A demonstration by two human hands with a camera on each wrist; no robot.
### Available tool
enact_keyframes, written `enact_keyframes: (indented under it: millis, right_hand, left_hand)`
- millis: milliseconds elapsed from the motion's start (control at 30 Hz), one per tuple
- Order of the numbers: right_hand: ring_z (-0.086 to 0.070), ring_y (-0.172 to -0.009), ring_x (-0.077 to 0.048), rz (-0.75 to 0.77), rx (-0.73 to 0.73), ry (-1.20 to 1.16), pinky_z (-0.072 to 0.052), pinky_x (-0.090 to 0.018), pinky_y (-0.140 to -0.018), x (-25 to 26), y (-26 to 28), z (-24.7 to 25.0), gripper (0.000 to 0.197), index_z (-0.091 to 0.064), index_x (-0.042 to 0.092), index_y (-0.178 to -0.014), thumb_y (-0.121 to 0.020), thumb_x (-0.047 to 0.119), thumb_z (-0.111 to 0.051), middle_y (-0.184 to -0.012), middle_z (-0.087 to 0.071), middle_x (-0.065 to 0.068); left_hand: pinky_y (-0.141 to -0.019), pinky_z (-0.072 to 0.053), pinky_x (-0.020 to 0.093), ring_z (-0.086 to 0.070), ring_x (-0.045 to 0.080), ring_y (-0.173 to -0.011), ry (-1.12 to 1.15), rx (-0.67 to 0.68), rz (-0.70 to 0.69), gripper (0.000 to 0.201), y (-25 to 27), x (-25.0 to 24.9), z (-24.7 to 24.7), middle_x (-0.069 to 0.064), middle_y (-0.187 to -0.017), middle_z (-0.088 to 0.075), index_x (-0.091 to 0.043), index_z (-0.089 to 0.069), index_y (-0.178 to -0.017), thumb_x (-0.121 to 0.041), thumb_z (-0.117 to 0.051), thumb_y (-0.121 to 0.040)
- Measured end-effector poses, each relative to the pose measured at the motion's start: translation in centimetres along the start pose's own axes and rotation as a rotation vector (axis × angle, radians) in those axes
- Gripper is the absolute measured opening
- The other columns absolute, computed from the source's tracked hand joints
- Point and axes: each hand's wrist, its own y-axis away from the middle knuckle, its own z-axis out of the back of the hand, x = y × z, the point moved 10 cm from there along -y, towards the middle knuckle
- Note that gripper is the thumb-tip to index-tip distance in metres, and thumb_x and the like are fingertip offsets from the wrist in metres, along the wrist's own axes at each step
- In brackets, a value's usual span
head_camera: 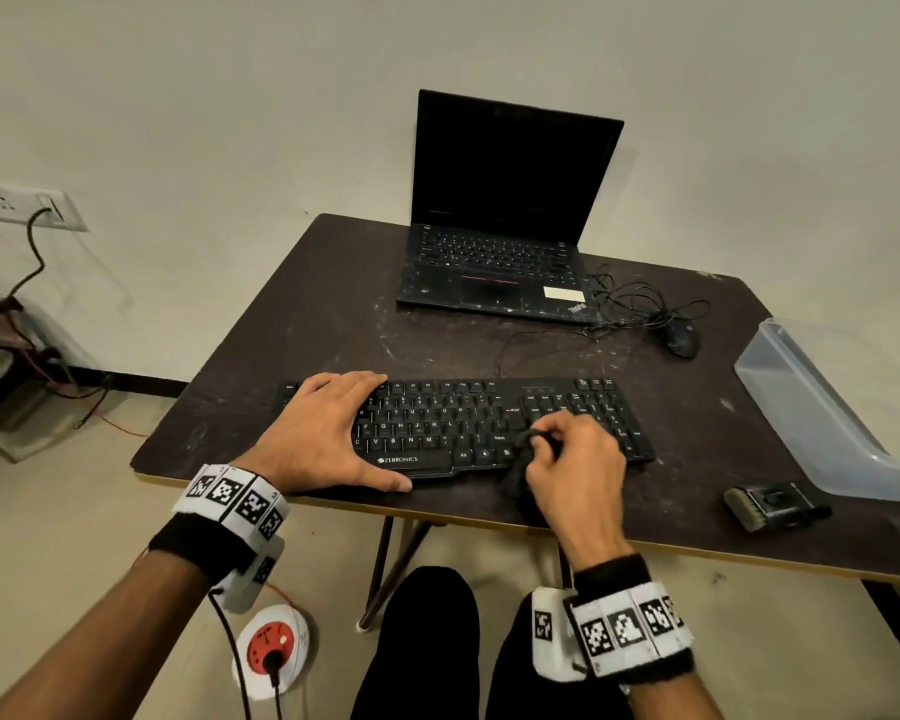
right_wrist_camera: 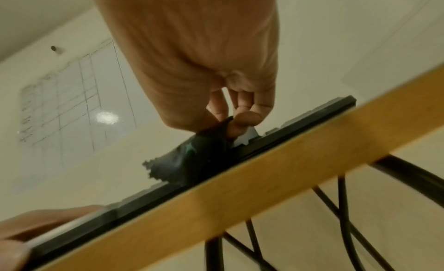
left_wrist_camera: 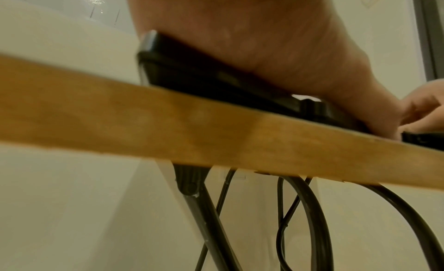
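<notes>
A black Zebronics keyboard (head_camera: 468,418) lies near the front edge of a dark table (head_camera: 307,330). My left hand (head_camera: 333,433) rests flat on its left end, with the fingers over the far rows and the thumb along the front edge. My right hand (head_camera: 546,444) pinches a dark cloth (head_camera: 518,472) between thumb and fingertips, on the keys just left of the number pad. In the right wrist view the cloth (right_wrist_camera: 192,157) hangs bunched from the right hand (right_wrist_camera: 235,119) onto the keyboard (right_wrist_camera: 300,127). The left wrist view shows the left hand's palm (left_wrist_camera: 264,47) lying on the keyboard (left_wrist_camera: 192,70).
An open laptop (head_camera: 505,226) with a dark screen stands at the back of the table. A wired mouse (head_camera: 681,337) and loose cable lie to its right. A clear plastic bin (head_camera: 811,407) and a small brush (head_camera: 765,504) are at the right. A round socket (head_camera: 274,646) sits on the floor.
</notes>
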Motion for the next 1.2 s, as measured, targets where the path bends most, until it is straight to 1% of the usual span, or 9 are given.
enact_keyframes:
  millis: [133,200,367,433,600,800,933,1033,1200]
  right_hand:
    - [-0.061,-0.092,-0.010,0.195,0.188,-0.102,-0.042,-0.017,-0.083,5.5,3.5,-5.1,0.016,-0.076,0.022,-0.104,-0.095,0.009,-0.071,-0.105,-0.066,0.005]
    - [-0.062,-0.093,-0.009,0.246,0.249,-0.136,-0.046,-0.019,-0.084,5.9,4.2,-6.0,0.016,-0.075,0.024,-0.103,-0.094,0.010,-0.073,-0.104,-0.066,0.007]
    - [-0.070,-0.098,-0.019,-0.015,0.065,-0.028,-0.055,-0.034,-0.091,-2.4,-0.6,0.5,0.015,-0.077,0.026,-0.094,-0.091,0.011,-0.078,-0.100,-0.074,0.003]
    - [-0.071,-0.101,-0.021,-0.029,0.024,0.007,-0.055,-0.036,-0.093,-2.9,-1.0,1.4,0.014,-0.077,0.025,-0.097,-0.092,0.012,-0.077,-0.103,-0.075,0.001]
    - [-0.061,-0.094,-0.008,0.132,0.259,-0.092,-0.044,-0.020,-0.086,1.7,1.9,-3.5,0.015,-0.076,0.028,-0.100,-0.095,0.014,-0.074,-0.106,-0.068,0.009]
    - [-0.074,-0.102,-0.027,-0.139,0.026,0.020,-0.057,-0.037,-0.092,-5.4,-3.0,3.5,0.017,-0.080,0.024,-0.097,-0.090,0.010,-0.075,-0.100,-0.079,-0.003]
    - [-0.069,-0.082,-0.008,-0.040,0.183,-0.079,-0.055,-0.023,-0.083,-2.6,-2.1,0.4,0.016,-0.080,0.028,-0.089,-0.090,0.012,-0.077,-0.088,-0.077,0.008]
    - [-0.061,-0.079,0.002,0.058,0.345,-0.095,-0.044,-0.014,-0.073,-0.1,-0.7,-2.6,0.015,-0.077,0.030,-0.090,-0.094,0.016,-0.077,-0.088,-0.073,0.013]
    - [-0.066,-0.096,-0.004,0.072,0.327,-0.070,-0.054,-0.023,-0.088,-0.3,-0.6,-2.3,0.011,-0.077,0.029,-0.092,-0.094,0.018,-0.077,-0.099,-0.074,0.012]
  left_hand:
    - [-0.120,-0.009,0.022,-0.033,0.010,-0.143,-0.005,-0.013,-0.030,0.140,0.0,-0.5,0.3,-0.009,-0.159,-0.042,-0.024,-0.034,-0.159,-0.102,-0.062,-0.047]
    - [-0.119,-0.008,0.021,-0.033,0.009,-0.142,-0.007,-0.014,-0.034,0.139,0.1,-0.6,0.3,-0.009,-0.159,-0.042,-0.024,-0.034,-0.158,-0.101,-0.063,-0.047]
    - [-0.120,-0.010,0.025,-0.029,0.013,-0.143,0.013,0.003,-0.007,0.137,0.2,-0.4,0.3,-0.012,-0.161,-0.039,-0.028,-0.032,-0.159,-0.098,-0.069,-0.048]
    - [-0.121,-0.010,0.025,-0.031,0.012,-0.144,0.004,-0.001,-0.012,0.137,0.1,-0.5,0.3,-0.011,-0.160,-0.039,-0.028,-0.032,-0.159,-0.101,-0.066,-0.048]
    - [-0.122,-0.010,0.026,-0.032,0.013,-0.144,-0.012,0.011,-0.021,0.138,0.2,-0.4,0.1,-0.010,-0.160,-0.040,-0.027,-0.032,-0.159,-0.104,-0.059,-0.047]
    - [-0.121,-0.009,0.026,-0.032,0.014,-0.145,-0.020,0.019,-0.016,0.138,0.2,-0.5,0.1,-0.010,-0.160,-0.040,-0.027,-0.032,-0.159,-0.103,-0.061,-0.048]
    - [-0.122,-0.009,0.026,-0.034,0.015,-0.146,-0.033,0.048,-0.013,0.139,0.2,-0.5,-0.1,-0.009,-0.160,-0.040,-0.025,-0.031,-0.160,-0.102,-0.065,-0.048]
    - [-0.122,-0.004,0.027,-0.027,0.017,-0.150,-0.066,0.144,0.038,0.144,-0.6,-1.0,-0.1,-0.005,-0.165,-0.030,-0.019,-0.022,-0.163,-0.094,-0.073,-0.050]
    - [-0.129,0.006,0.042,-0.008,0.018,-0.159,-0.143,0.258,0.024,0.167,-3.0,-5.6,-2.1,0.001,-0.174,-0.006,-0.013,-0.004,-0.166,-0.108,-0.053,-0.038]
